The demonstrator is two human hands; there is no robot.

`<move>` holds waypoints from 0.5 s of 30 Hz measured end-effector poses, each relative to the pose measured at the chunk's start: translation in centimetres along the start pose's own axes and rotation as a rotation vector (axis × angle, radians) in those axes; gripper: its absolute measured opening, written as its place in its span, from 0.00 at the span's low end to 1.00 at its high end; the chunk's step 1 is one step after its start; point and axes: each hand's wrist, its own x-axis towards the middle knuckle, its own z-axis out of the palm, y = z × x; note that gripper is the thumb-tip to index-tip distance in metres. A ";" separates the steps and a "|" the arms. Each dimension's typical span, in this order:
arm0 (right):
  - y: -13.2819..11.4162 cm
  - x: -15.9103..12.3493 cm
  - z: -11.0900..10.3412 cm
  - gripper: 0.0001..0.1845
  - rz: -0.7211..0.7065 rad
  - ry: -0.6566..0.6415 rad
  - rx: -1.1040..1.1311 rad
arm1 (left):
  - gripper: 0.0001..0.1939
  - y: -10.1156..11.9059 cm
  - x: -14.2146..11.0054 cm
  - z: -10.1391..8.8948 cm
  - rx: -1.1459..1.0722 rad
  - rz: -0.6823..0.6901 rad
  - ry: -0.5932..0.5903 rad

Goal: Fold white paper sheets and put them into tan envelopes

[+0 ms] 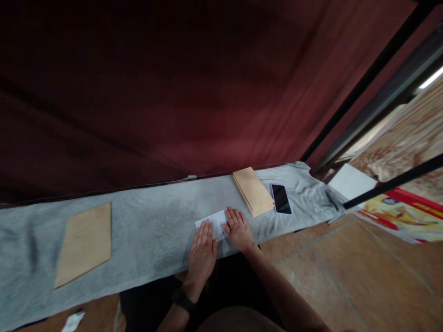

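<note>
A small white sheet of paper (218, 222), perhaps folded, lies on the grey cloth (155, 230) in front of me. My left hand (203, 251) rests flat on its left part, fingers stretched out. On the right end of the paper lies my right hand (238, 230), palm down with the fingers extended. Both hands press the paper from above, so much of it is hidden. Just beyond my right hand is a stack of brown envelopes (254, 191).
A phone (281, 199) with a dark screen lies right of the stack. Far left is another brown envelope (86, 242). A dark red curtain (207, 115) hangs behind the cloth-covered surface. A colourful printed box (404, 214) and black bars (398, 180) stand at right, above the tiled floor (346, 267).
</note>
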 end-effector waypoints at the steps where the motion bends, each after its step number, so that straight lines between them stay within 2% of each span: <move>1: 0.0 0.0 0.0 0.31 0.000 0.002 -0.001 | 0.29 0.1 -0.1 0.1 0.000 0.021 -0.017; 8: 0.2 -0.3 -0.3 0.31 0.014 -0.006 0.019 | 0.32 -1.0 -1.1 -0.3 0.046 -0.027 -0.044; 12: -2.0 -0.1 -0.4 0.30 0.069 0.007 0.022 | 0.32 -0.9 -1.3 -0.5 0.038 -0.048 -0.056; 15: -4.0 -0.5 -0.4 0.30 -0.054 -0.040 0.058 | 0.31 -0.8 -1.3 -0.7 0.033 -0.047 -0.082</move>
